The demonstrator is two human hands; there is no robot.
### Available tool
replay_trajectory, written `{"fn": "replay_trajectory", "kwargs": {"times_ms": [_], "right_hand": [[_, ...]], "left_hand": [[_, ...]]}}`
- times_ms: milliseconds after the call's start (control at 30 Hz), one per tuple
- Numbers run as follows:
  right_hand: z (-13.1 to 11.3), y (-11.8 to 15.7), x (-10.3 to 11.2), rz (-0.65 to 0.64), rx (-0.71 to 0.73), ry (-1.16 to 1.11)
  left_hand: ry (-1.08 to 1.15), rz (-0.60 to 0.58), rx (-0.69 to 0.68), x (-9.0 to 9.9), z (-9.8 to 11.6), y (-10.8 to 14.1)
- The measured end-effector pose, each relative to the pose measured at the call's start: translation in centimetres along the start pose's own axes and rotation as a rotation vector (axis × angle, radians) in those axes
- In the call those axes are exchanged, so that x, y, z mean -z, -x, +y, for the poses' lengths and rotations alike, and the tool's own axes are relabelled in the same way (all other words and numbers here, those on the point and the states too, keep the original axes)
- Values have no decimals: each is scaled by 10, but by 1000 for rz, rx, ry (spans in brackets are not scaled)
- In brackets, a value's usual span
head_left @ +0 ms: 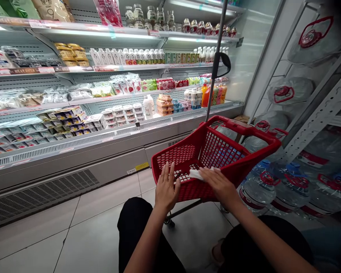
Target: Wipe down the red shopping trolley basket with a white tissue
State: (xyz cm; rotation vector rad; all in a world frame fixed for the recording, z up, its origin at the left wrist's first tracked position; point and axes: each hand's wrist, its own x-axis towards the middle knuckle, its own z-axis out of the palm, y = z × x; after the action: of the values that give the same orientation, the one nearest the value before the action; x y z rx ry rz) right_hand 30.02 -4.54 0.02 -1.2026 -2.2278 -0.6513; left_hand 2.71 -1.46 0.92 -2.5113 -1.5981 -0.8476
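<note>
A small red plastic shopping cart [191, 191] stands right in front of me, its basket made of perforated mesh. My left hand [167, 189] lies on the near left part of the basket rim, fingers stretched out and holding nothing. Under the fingers of my right hand [221, 186] is a folded white tissue [196, 174], pressed against the near rim farther right. Part of the tissue is hidden by that hand.
A refrigerated display case [116, 136] with shelves of dairy cups, bottles and packs runs along the left and back. Large water bottles [257, 191] stand on the floor at the right, beside a white rack [318, 108]. A dark pole [216, 68] rises behind the cart.
</note>
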Motion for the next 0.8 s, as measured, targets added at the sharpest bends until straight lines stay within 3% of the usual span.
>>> {"fn": "replay_trajectory", "kwargs": {"times_ms": [100,200,267,367,500,567,667,800], "right_hand": [[42,24,26,-12,-75,85],[66,42,46,-8,-130,138],[65,47,49,23,-168,149],[45,44,37,56,-170,111],[10,28,16,23,-88,41],[3,23,12,5,-45,19],[17,24,17,-36,20,-4],[64,37,38,-38,-42,30]], "left_hand": [[-22,20,-8,0,-10,0],[-53,59,-20,0,-15,2],[-86,83,-7,0,-12,3],[-130,111,-27,-3,10,3],[-112,53,-222,-11,51,1],[-124,17,-250,-13,62,1],[-147,-21,-243,-12,62,0],[-148,-39,-248,-9,54,-1]]}}
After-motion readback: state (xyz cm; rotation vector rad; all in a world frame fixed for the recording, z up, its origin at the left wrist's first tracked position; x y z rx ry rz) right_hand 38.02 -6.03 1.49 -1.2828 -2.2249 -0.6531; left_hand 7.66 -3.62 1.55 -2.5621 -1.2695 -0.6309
